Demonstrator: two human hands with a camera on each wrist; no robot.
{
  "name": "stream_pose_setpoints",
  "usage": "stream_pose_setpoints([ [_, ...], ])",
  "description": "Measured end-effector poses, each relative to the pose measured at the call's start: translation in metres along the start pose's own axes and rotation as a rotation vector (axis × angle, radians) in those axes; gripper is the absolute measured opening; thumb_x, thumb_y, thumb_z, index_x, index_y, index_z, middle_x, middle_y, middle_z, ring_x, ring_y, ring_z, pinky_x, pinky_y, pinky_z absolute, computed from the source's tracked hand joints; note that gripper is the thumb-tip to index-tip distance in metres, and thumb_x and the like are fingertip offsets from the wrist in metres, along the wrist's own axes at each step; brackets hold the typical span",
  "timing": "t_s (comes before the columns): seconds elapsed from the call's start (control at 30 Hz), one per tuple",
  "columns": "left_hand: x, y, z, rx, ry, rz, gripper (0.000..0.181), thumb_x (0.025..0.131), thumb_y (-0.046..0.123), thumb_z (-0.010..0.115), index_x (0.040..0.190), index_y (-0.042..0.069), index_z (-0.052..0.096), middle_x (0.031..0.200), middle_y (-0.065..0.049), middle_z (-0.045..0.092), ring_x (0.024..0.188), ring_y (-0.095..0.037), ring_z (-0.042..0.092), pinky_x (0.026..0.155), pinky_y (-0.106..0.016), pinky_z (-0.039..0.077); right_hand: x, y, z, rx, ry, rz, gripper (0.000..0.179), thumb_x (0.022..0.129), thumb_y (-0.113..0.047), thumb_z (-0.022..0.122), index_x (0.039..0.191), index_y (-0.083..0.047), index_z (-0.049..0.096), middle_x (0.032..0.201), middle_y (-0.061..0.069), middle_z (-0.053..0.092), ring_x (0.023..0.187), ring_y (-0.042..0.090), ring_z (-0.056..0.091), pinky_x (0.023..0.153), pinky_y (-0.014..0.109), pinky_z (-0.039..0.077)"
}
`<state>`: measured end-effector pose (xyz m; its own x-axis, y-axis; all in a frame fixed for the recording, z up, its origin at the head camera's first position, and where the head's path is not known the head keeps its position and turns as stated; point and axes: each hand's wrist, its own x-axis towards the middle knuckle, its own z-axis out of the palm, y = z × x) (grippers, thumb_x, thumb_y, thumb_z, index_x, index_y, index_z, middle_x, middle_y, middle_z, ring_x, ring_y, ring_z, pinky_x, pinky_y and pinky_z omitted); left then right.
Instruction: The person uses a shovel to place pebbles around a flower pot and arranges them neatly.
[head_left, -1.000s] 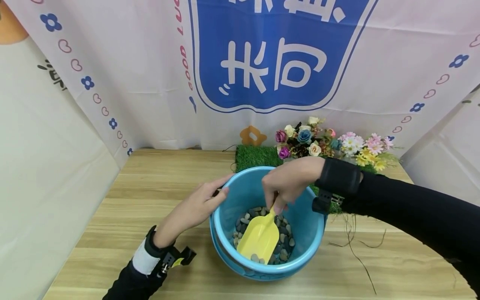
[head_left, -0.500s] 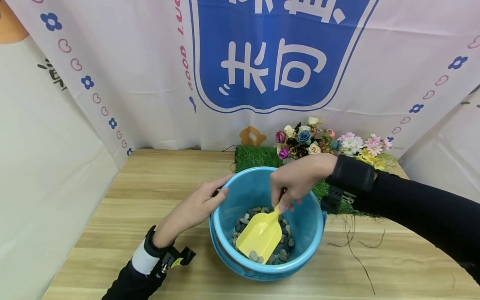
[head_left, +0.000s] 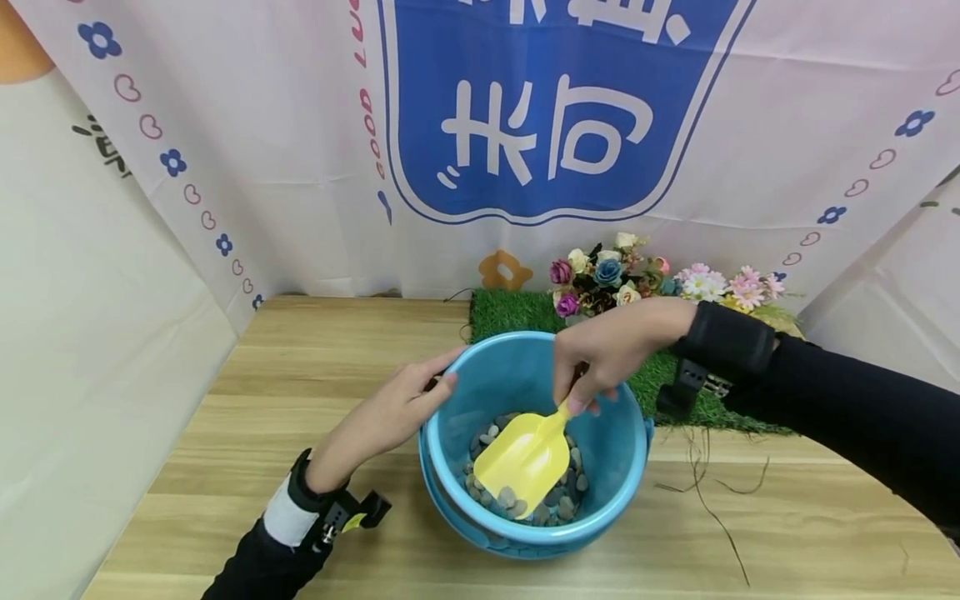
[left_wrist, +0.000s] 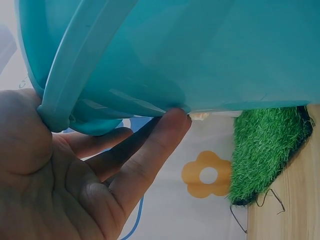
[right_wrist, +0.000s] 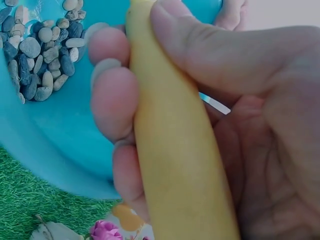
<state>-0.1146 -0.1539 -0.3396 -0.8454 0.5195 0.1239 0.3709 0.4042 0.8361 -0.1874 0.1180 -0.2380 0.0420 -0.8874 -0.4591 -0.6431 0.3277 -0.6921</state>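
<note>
A blue bucket (head_left: 525,540) stands on the wooden table with grey and tan pebbles (head_left: 562,504) at its bottom. My right hand (head_left: 622,346) grips the handle of a yellow toy shovel (head_left: 528,458) inside it. A few pebbles lie near the lip of the tilted blade. Close up in the right wrist view, the fingers and thumb wrap the yellow handle (right_wrist: 175,135). At the bucket's left rim my left hand (head_left: 386,417) holds on, thumb over the edge. Its fingers (left_wrist: 150,155) press the outer wall in the left wrist view, beside the bucket's handle (left_wrist: 80,55).
Behind the bucket lies a mat of artificial grass (head_left: 517,312). Artificial flowers (head_left: 611,275) stand at the back right, before a printed cloth backdrop (head_left: 322,192). Loose dark threads (head_left: 708,500) lie on the wooden table (head_left: 315,358) right of the bucket.
My right hand has shifted right and slightly up with the shovel, bringing the blade a little up and right. More pebbles show on its lip. The left hand and bucket stay in place.
</note>
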Motion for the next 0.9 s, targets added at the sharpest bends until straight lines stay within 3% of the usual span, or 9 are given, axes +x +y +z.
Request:
stream_pose_setpoints([
  [0.3,0.000,0.002,0.000,0.015,0.007,-0.014,0.045,0.102,0.026,0.035,0.145,0.014,0.030,0.086,-0.005,0.066,0.070,-0.012,0.065,0.062,-0.026,0.055,-0.016,0.005,0.002,0.045,0.023,-0.008,0.033,0.097,-0.023,0.049,0.068,-0.007,0.052,0.070,0.007,0.059,0.064,0.022,0.056,0.056,0.033,0.051],
  [0.43,0.000,0.003,0.001,0.023,0.009,-0.020,0.045,0.102,0.025,0.036,0.145,0.015,0.030,0.083,-0.002,0.066,0.069,-0.009,0.064,0.062,-0.026,0.055,-0.022,0.009,0.002,0.046,0.045,0.004,0.029,0.096,-0.024,0.050,0.074,-0.010,0.061,0.070,0.004,0.060,0.062,0.021,0.056,0.054,0.032,0.051],
  [0.63,0.001,0.001,0.000,0.018,0.001,-0.005,0.044,0.102,0.023,0.035,0.145,0.013,0.030,0.079,-0.004,0.066,0.069,-0.012,0.065,0.064,-0.026,0.055,-0.037,0.015,0.002,0.055,0.088,0.013,0.020,0.096,-0.024,0.050,0.094,-0.025,0.070,0.072,-0.002,0.062,0.057,0.017,0.053,0.052,0.028,0.049],
  [0.9,0.001,0.000,0.000,0.008,-0.002,0.007,0.045,0.102,0.026,0.034,0.145,0.014,0.029,0.078,-0.005,0.065,0.070,-0.016,0.065,0.065,-0.026,0.055,-0.057,0.016,0.005,0.050,0.137,0.014,0.022,0.097,-0.023,0.049,0.104,-0.022,0.070,0.072,-0.006,0.062,0.053,0.010,0.048,0.048,0.026,0.047],
])
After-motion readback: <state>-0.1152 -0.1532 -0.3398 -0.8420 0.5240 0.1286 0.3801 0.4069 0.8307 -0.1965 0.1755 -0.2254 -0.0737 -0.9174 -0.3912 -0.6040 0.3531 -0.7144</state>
